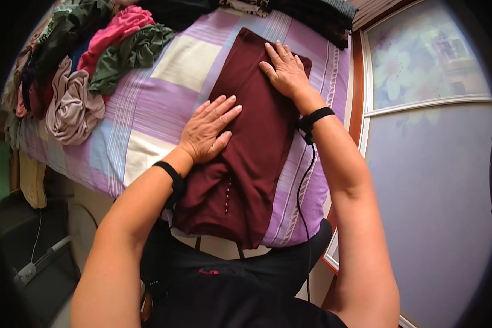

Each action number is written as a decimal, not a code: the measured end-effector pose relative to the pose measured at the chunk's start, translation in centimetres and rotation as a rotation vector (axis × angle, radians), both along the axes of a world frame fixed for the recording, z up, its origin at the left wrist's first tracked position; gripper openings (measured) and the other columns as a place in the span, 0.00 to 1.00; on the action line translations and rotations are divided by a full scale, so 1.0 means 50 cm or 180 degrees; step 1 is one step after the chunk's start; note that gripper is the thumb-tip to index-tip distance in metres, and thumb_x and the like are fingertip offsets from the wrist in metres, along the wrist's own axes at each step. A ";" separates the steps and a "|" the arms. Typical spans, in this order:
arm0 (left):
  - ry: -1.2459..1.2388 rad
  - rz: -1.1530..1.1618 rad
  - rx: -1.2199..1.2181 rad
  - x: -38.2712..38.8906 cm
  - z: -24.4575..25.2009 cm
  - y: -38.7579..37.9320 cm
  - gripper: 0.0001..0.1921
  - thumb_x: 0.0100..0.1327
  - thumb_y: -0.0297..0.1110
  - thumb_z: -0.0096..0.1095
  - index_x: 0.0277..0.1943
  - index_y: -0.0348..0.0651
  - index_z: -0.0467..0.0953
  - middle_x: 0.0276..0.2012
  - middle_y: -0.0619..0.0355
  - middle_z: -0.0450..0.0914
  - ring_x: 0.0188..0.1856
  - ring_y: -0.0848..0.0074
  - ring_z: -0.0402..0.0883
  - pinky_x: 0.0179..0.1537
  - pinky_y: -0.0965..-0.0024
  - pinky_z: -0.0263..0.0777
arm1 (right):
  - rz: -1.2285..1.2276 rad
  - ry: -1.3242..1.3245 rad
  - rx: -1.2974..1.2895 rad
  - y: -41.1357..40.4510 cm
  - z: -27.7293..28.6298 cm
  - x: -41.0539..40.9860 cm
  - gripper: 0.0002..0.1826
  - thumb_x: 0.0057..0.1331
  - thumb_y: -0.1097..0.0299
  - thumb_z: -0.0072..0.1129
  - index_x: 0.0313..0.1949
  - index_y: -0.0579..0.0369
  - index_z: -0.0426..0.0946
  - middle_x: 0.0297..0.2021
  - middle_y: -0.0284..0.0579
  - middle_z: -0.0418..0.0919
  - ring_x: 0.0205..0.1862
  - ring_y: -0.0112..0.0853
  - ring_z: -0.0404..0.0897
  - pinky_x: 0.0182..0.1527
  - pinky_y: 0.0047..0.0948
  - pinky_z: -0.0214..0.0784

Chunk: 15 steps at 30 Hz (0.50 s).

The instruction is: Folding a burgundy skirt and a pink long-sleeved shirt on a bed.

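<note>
A maroon garment [262,123] with a short row of small buttons or studs lies lengthwise on a checked purple, blue and cream bedspread [188,61]. Its near end is rumpled and reaches the bed's front edge; the far part is flatter, with straight edges. My left hand [209,129] rests flat on its left side, fingers a little apart. Farther away, my right hand [285,69] presses palm down near the far right corner, fingers spread. Neither hand grips the cloth. Each wrist has a black strap, and a cable hangs from the right one.
Crumpled clothes, among them a pink one [115,30], a green one [127,53] and a beige one [74,106], are heaped at the left. Folded dark clothes [320,16] lie at the far edge. A frosted sliding door [430,184] stands right. A power strip [26,272] is lower left.
</note>
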State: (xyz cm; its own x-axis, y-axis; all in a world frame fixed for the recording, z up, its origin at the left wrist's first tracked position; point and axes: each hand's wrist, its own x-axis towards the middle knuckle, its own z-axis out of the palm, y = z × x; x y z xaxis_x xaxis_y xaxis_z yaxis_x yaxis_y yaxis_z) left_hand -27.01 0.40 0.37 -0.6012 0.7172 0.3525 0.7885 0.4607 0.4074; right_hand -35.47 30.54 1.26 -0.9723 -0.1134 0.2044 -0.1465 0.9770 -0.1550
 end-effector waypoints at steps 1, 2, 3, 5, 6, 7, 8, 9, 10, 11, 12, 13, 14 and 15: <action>-0.0013 0.0012 -0.0053 -0.003 -0.007 -0.005 0.33 0.69 0.44 0.54 0.77 0.51 0.66 0.79 0.54 0.61 0.81 0.59 0.57 0.78 0.51 0.49 | 0.0054 -0.0007 -0.0074 -0.013 0.006 0.016 0.38 0.77 0.38 0.45 0.79 0.42 0.57 0.80 0.51 0.54 0.82 0.47 0.50 0.80 0.52 0.42; -0.0012 0.0013 -0.0064 -0.004 -0.013 -0.005 0.33 0.69 0.44 0.53 0.77 0.52 0.65 0.79 0.55 0.60 0.81 0.60 0.57 0.78 0.52 0.49 | 0.0099 -0.0007 -0.0145 -0.025 0.013 0.038 0.38 0.77 0.39 0.45 0.79 0.43 0.57 0.80 0.52 0.54 0.82 0.48 0.50 0.80 0.52 0.42; 0.0005 0.0006 -0.0061 -0.006 -0.016 -0.003 0.33 0.70 0.45 0.53 0.77 0.52 0.65 0.79 0.55 0.60 0.81 0.60 0.56 0.78 0.52 0.49 | 0.0240 0.0088 -0.0146 -0.039 0.024 0.080 0.39 0.76 0.42 0.49 0.78 0.48 0.58 0.80 0.54 0.54 0.81 0.49 0.51 0.80 0.52 0.43; 0.0023 0.0006 -0.0068 -0.008 -0.016 -0.004 0.33 0.70 0.45 0.52 0.77 0.52 0.65 0.79 0.55 0.60 0.81 0.60 0.56 0.78 0.52 0.49 | 0.0533 -0.0064 -0.0399 -0.088 0.053 0.189 0.39 0.74 0.45 0.53 0.77 0.51 0.59 0.79 0.55 0.56 0.81 0.51 0.53 0.80 0.52 0.44; 0.0056 -0.0001 -0.0054 -0.006 -0.014 -0.001 0.33 0.70 0.46 0.52 0.77 0.52 0.65 0.79 0.55 0.60 0.81 0.61 0.56 0.79 0.52 0.48 | 0.0577 -0.0202 -0.0449 -0.115 0.060 0.254 0.39 0.74 0.46 0.55 0.77 0.52 0.60 0.78 0.55 0.57 0.80 0.51 0.53 0.80 0.52 0.44; 0.0069 -0.0021 -0.0070 -0.003 -0.011 -0.004 0.33 0.70 0.46 0.52 0.77 0.52 0.65 0.79 0.55 0.60 0.81 0.61 0.56 0.79 0.52 0.48 | 0.0631 -0.0325 -0.0509 -0.145 0.065 0.314 0.39 0.73 0.48 0.56 0.77 0.52 0.60 0.78 0.54 0.57 0.80 0.51 0.54 0.80 0.52 0.44; 0.0085 -0.0005 -0.0044 -0.003 -0.009 0.000 0.33 0.70 0.45 0.52 0.77 0.52 0.65 0.80 0.55 0.60 0.81 0.61 0.56 0.79 0.52 0.48 | 0.0674 -0.0358 -0.0400 -0.160 0.071 0.370 0.38 0.74 0.48 0.55 0.77 0.51 0.60 0.78 0.53 0.57 0.80 0.50 0.54 0.80 0.51 0.44; 0.0115 -0.0001 -0.0021 -0.003 -0.007 0.004 0.33 0.70 0.45 0.52 0.77 0.52 0.64 0.80 0.55 0.60 0.81 0.61 0.56 0.79 0.53 0.48 | 0.0704 -0.0377 -0.0295 -0.170 0.072 0.418 0.37 0.74 0.49 0.53 0.77 0.50 0.60 0.79 0.51 0.57 0.81 0.49 0.53 0.80 0.51 0.43; 0.0142 0.0014 -0.0038 0.000 -0.004 0.003 0.33 0.71 0.45 0.52 0.77 0.53 0.64 0.80 0.55 0.60 0.81 0.61 0.56 0.78 0.53 0.49 | 0.0673 -0.0424 -0.0291 -0.182 0.077 0.455 0.35 0.75 0.50 0.52 0.77 0.49 0.60 0.79 0.49 0.56 0.81 0.47 0.52 0.80 0.50 0.42; 0.0219 -0.0062 -0.0028 0.000 -0.004 0.003 0.33 0.71 0.45 0.52 0.77 0.53 0.64 0.80 0.55 0.60 0.81 0.61 0.56 0.78 0.53 0.49 | 0.0640 -0.0455 -0.0287 -0.190 0.081 0.487 0.34 0.76 0.50 0.51 0.77 0.48 0.61 0.80 0.47 0.55 0.81 0.46 0.52 0.81 0.49 0.42; 0.0245 -0.0015 -0.0072 -0.001 -0.007 0.005 0.33 0.71 0.46 0.52 0.78 0.54 0.64 0.80 0.56 0.60 0.81 0.62 0.56 0.79 0.53 0.48 | 0.0556 -0.0468 -0.0257 -0.193 0.074 0.518 0.33 0.77 0.52 0.48 0.77 0.48 0.60 0.80 0.46 0.55 0.82 0.44 0.50 0.81 0.48 0.40; 0.0276 0.0034 -0.0118 0.001 -0.005 0.008 0.33 0.71 0.47 0.53 0.78 0.55 0.63 0.80 0.57 0.59 0.81 0.63 0.56 0.79 0.53 0.48 | 0.0462 -0.0379 -0.0242 -0.194 0.065 0.543 0.33 0.77 0.52 0.48 0.77 0.48 0.60 0.80 0.46 0.55 0.82 0.44 0.50 0.81 0.48 0.40; 0.0248 -0.0017 -0.0165 0.003 0.002 0.005 0.33 0.72 0.49 0.52 0.79 0.55 0.61 0.80 0.56 0.58 0.81 0.62 0.54 0.79 0.52 0.48 | 0.0436 -0.0413 -0.0272 -0.198 0.057 0.565 0.33 0.77 0.52 0.48 0.78 0.48 0.60 0.80 0.46 0.55 0.82 0.44 0.50 0.81 0.48 0.40; 0.0365 -0.0073 -0.0150 0.006 -0.003 0.001 0.33 0.72 0.49 0.52 0.79 0.55 0.61 0.80 0.56 0.58 0.81 0.62 0.54 0.79 0.52 0.48 | 0.0444 -0.0429 -0.0299 -0.199 0.049 0.576 0.33 0.77 0.53 0.48 0.78 0.48 0.59 0.80 0.46 0.55 0.82 0.44 0.50 0.81 0.48 0.40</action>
